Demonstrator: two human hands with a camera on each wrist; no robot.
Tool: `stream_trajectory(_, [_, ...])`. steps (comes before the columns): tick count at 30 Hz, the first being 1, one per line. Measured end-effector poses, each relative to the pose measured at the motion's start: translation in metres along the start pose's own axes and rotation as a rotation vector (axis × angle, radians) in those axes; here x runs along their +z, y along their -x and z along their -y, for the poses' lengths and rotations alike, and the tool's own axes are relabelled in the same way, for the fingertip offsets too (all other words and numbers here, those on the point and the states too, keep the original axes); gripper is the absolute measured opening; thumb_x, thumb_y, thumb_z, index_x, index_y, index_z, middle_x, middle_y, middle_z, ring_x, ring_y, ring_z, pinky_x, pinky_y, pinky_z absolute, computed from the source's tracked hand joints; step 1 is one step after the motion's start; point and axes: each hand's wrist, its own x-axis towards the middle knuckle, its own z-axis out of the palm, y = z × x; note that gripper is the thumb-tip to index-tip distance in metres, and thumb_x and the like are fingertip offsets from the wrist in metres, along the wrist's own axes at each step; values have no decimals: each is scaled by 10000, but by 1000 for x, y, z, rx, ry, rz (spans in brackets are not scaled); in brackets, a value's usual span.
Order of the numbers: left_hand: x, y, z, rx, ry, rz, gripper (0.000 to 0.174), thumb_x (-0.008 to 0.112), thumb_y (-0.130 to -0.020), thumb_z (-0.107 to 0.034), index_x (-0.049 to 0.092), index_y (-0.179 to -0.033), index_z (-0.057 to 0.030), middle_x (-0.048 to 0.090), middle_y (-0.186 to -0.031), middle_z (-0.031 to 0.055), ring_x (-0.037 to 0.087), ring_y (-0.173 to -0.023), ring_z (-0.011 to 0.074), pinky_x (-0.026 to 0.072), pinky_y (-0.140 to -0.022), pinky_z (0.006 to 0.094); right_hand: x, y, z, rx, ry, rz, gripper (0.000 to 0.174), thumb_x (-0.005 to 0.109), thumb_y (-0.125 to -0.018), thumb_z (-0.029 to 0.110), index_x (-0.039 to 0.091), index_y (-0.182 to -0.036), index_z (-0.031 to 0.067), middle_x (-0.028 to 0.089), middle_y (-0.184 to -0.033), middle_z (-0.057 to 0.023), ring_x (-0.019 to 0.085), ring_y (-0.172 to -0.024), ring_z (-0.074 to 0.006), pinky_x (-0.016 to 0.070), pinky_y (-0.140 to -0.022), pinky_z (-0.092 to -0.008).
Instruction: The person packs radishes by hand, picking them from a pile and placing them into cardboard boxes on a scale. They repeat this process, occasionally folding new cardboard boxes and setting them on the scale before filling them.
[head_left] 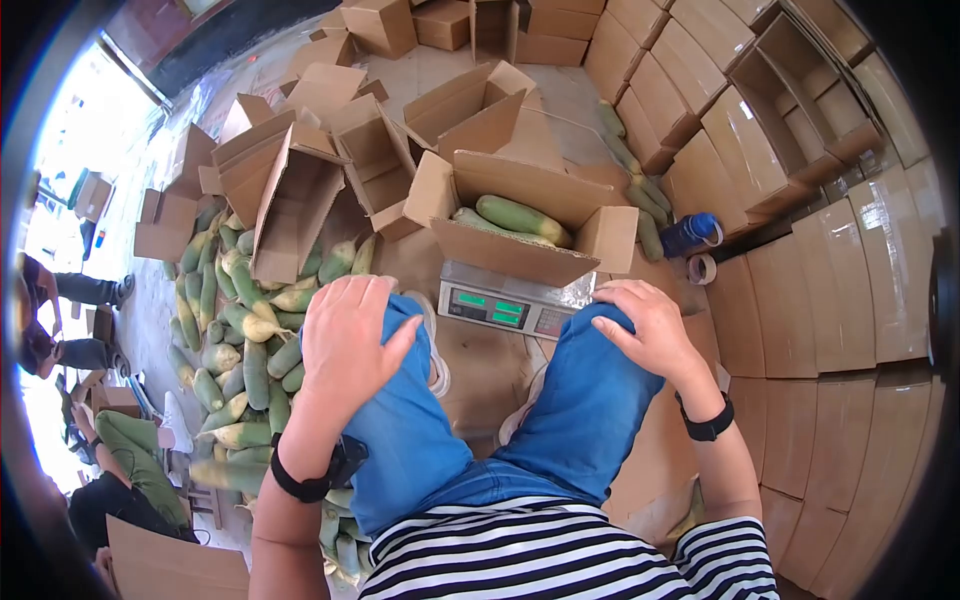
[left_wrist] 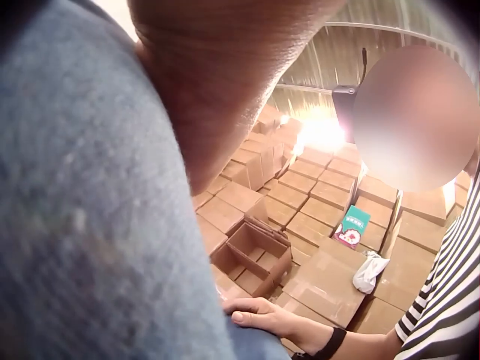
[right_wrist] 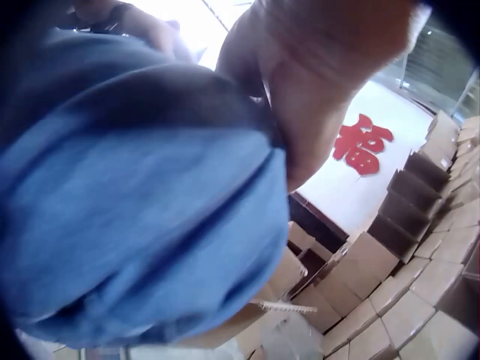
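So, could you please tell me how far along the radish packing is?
The stacked brown cardboard boxes look done, though their contents are hidden. Underway is the open cardboard box on the silver digital scale, holding a few green radishes; the left hand and right hand hold nothing. The large green-and-white radish pile and empty-looking open boxes suggest plenty is left.

Radishes (head_left: pixel 256 374), boxes (head_left: pixel 296 205) and a scale (head_left: pixel 535 308) occupy the floor (head_left: pixel 566 92).

Opens between the knees (head_left: pixel 598 345); meets scale (head_left: pixel 470 312) and carton (head_left: pixel 510 250) ahead, heaped radishes (head_left: pixel 256 372) at left, stacked boxes (head_left: pixel 825 300) at right.
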Motion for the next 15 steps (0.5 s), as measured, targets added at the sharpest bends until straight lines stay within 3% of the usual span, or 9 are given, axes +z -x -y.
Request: stream_trajectory(15, [5,-1,-8,-78,-120,24,409,723,-789,-332,628,-1051,-33,653,-1015,143,593,-1037,318,441,-929,421,0,16,-24,54,-89,-67,227,652,-871,222,663,-1028,59,673,-1083,-114,620,-1026,-315,497,-892,-396])
